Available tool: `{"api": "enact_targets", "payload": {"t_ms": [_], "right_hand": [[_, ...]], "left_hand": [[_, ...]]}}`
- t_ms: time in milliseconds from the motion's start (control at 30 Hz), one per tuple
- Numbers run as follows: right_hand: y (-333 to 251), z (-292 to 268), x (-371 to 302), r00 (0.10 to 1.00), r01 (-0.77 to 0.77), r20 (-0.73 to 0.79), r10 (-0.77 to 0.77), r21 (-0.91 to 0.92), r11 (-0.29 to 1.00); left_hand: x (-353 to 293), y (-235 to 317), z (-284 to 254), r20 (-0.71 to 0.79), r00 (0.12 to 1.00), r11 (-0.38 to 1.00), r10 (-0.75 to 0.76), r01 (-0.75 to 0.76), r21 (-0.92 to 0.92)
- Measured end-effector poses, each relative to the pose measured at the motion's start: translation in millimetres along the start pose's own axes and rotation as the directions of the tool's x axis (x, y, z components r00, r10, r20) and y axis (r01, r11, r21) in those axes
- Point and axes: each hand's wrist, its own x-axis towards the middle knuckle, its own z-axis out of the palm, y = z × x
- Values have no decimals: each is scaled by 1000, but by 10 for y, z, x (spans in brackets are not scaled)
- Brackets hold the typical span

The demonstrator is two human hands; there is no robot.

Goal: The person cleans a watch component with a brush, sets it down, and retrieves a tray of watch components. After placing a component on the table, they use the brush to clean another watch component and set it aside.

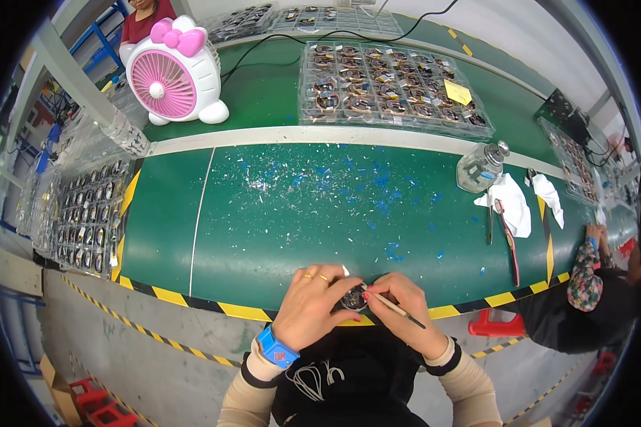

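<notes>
At the table's front edge, my left hand (pixel 311 302) is closed around a small round dark part with a pale rim (pixel 354 299), holding it between thumb and fingers. Close beside it, my right hand (pixel 402 307) pinches a slim stick-like tool (pixel 394 306). The tool has a light shaft and a dark rear end that points down to the right. Its front end meets the round part, but my fingers hide the tip. A white bit (pixel 346 271) shows at my left fingertips.
White and blue scraps (pixel 320 178) litter the green table (pixel 263 242). A glass pump bottle (pixel 479 168), white cloths (pixel 511 206), and a toothbrush (pixel 508 242) lie right. Clear trays of round parts stand behind (pixel 392 119) and left (pixel 85 213), near a pink-white fan (pixel 165 84). Another person's arm (pixel 586 277) is far right.
</notes>
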Motion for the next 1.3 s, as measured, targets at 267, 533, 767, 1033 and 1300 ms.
{"api": "enact_targets", "payload": {"t_ms": [267,533,767,1033,1300], "right_hand": [[0,-83,23,999,42,0,-42,9,999],[36,-43,63,998,-59,-16,62,119,991],[110,-40,139,997,-30,-69,33,52,998],[141,-38,164,999,31,-19,-31,-13,999],[163,60,173,997,50,-64,-50,12,999]], "left_hand": [[36,121,70,-191,981,1000,23,-25,-10],[47,106,147,-124,991,997,-50,43,-58],[138,46,156,-85,991,987,-103,91,-135],[186,1,171,-134,990,999,-36,33,-29],[130,-81,175,-115,993,999,-30,25,-42]]}}
